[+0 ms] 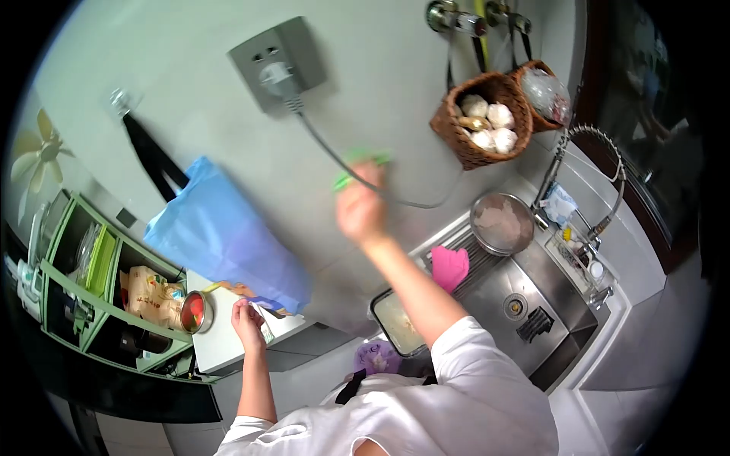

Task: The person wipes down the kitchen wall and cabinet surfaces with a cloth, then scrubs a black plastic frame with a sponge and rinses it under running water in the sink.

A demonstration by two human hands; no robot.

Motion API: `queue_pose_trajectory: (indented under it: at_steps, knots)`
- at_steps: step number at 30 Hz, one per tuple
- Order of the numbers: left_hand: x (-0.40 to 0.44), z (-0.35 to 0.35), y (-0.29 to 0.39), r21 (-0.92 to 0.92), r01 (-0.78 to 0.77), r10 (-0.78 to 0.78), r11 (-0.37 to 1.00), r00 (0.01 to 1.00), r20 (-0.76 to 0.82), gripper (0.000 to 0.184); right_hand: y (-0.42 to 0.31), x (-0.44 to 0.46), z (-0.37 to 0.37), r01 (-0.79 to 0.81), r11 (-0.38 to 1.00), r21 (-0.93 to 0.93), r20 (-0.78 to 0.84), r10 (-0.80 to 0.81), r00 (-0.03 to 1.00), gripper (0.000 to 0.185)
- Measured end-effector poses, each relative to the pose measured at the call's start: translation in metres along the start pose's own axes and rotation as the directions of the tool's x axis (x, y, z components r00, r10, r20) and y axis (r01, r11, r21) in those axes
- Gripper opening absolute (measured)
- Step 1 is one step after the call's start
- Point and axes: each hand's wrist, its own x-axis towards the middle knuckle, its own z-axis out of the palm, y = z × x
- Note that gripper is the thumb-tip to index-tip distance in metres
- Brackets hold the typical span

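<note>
My right hand (360,205) is raised against the pale wall (380,99), with its fingers closed on a green cloth (357,163). A grey power cord (327,148) passes by that hand, running down from a plug in the wall socket (266,57). Lower on the left, my left hand (247,319) is closed near the bottom edge of a hanging blue bag (228,235). What its fingers hold, if anything, is too small to make out.
Woven baskets (487,125), one with garlic, hang at the upper right. Below are a steel sink (525,304), a strainer, a pink cloth (449,267) and a tray (397,323). A green shelf (103,304) and a metal pot (196,312) are at the left.
</note>
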Motion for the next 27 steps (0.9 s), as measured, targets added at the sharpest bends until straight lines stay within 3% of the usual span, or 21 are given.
queue_pose_trajectory:
  at_steps: [1, 2, 3, 6, 8, 9, 11, 13, 14, 15, 17, 18, 19, 21, 22, 23, 24, 25, 27]
  knots:
    - [-0.002, -0.005, 0.005, 0.026, 0.014, -0.014, 1.000, 1.000, -0.010, 0.011, -0.008, 0.025, -0.009, -0.067, 0.998, 0.009, -0.233, 0.067, 0.970, 0.051]
    - [-0.002, -0.015, 0.008, 0.059, 0.034, -0.033, 0.998, 0.999, -0.018, 0.010, 0.006, 0.038, -0.010, -0.040, 0.998, -0.049, -0.318, 0.022, 0.948, 0.053]
    - [0.000, -0.029, 0.005, 0.066, 0.033, -0.032, 0.997, 0.999, -0.024, 0.006, 0.000, 0.046, -0.012, -0.102, 0.987, -0.124, -0.308, 0.059, 0.950, 0.051]
    - [0.004, -0.057, -0.001, 0.146, 0.050, -0.057, 0.988, 0.997, 0.045, 0.006, -0.013, 0.047, 0.005, -0.118, 0.986, -0.114, -0.373, 0.068, 0.925, 0.050]
    - [-0.002, -0.052, 0.011, 0.201, 0.011, -0.053, 0.980, 0.977, 0.205, 0.010, -0.034, 0.040, 0.019, 0.006, 0.988, -0.154, -0.302, -0.053, 0.952, 0.049]
    - [0.004, -0.053, 0.005, 0.256, -0.163, 0.074, 0.953, 0.942, 0.327, 0.010, -0.049, 0.034, 0.026, 0.051, 0.986, -0.158, -0.255, -0.090, 0.963, 0.049]
    - [-0.004, -0.025, 0.028, 0.294, -0.368, 0.167, 0.882, 0.828, 0.536, 0.042, -0.068, 0.009, 0.042, 0.101, 0.977, -0.189, -0.168, -0.133, 0.977, 0.049]
    - [-0.009, 0.004, 0.046, 0.330, -0.491, 0.185, 0.806, 0.738, 0.649, 0.078, -0.078, -0.019, 0.057, 0.119, 0.970, -0.212, -0.082, -0.139, 0.987, 0.052]
    - [-0.016, 0.019, 0.057, 0.384, -0.449, 0.112, 0.807, 0.754, 0.647, 0.077, -0.082, -0.035, 0.064, 0.125, 0.966, -0.225, -0.043, -0.138, 0.989, 0.054]
    - [-0.010, 0.024, 0.048, 0.319, -0.413, 0.081, 0.853, 0.709, 0.701, 0.068, -0.085, -0.054, 0.075, 0.134, 0.950, -0.283, 0.023, -0.133, 0.991, 0.059]
    - [-0.001, 0.016, 0.036, 0.248, -0.355, 0.037, 0.901, 0.633, 0.773, 0.060, -0.113, -0.083, 0.084, -0.042, 0.997, 0.063, 0.186, 0.030, 0.982, 0.058]
    - [0.002, 0.012, 0.035, 0.234, -0.345, 0.025, 0.909, 0.605, 0.796, 0.060, -0.124, -0.096, 0.090, -0.164, 0.954, 0.252, 0.251, 0.100, 0.963, 0.057]
    - [0.006, 0.009, 0.033, 0.217, -0.337, 0.017, 0.916, 0.575, 0.818, 0.060, -0.125, -0.109, 0.098, -0.276, 0.828, 0.489, 0.289, 0.145, 0.946, 0.055]
    - [0.005, -0.007, 0.033, 0.163, -0.162, -0.027, 0.973, 0.623, 0.782, 0.069, -0.128, -0.148, 0.117, -0.430, 0.365, 0.826, 0.370, 0.225, 0.901, 0.053]
    - [0.004, -0.017, 0.031, 0.141, -0.071, -0.063, 0.987, 0.645, 0.762, 0.073, -0.115, -0.175, 0.138, -0.416, 0.493, 0.764, 0.319, 0.273, 0.908, 0.055]
    - [0.009, -0.024, 0.027, 0.098, -0.123, 0.001, 0.988, 0.630, 0.777, 0.075, -0.103, -0.202, 0.158, -0.412, 0.607, 0.679, 0.265, 0.320, 0.910, 0.057]
    - [0.015, -0.032, 0.023, 0.057, -0.192, 0.069, 0.980, 0.592, 0.803, 0.075, -0.092, -0.223, 0.173, -0.489, 0.566, 0.664, 0.288, 0.409, 0.866, 0.057]
    - [0.022, -0.045, 0.012, 0.106, -0.308, 0.096, 0.946, 0.576, 0.812, 0.065, -0.092, -0.241, 0.180, -0.570, 0.505, 0.649, 0.315, 0.503, 0.805, 0.057]
    - [0.031, -0.061, 0.000, 0.159, -0.493, 0.133, 0.856, 0.505, 0.853, 0.041, -0.097, -0.275, 0.183, -0.535, 0.652, 0.537, 0.032, 0.618, 0.786, 0.053]
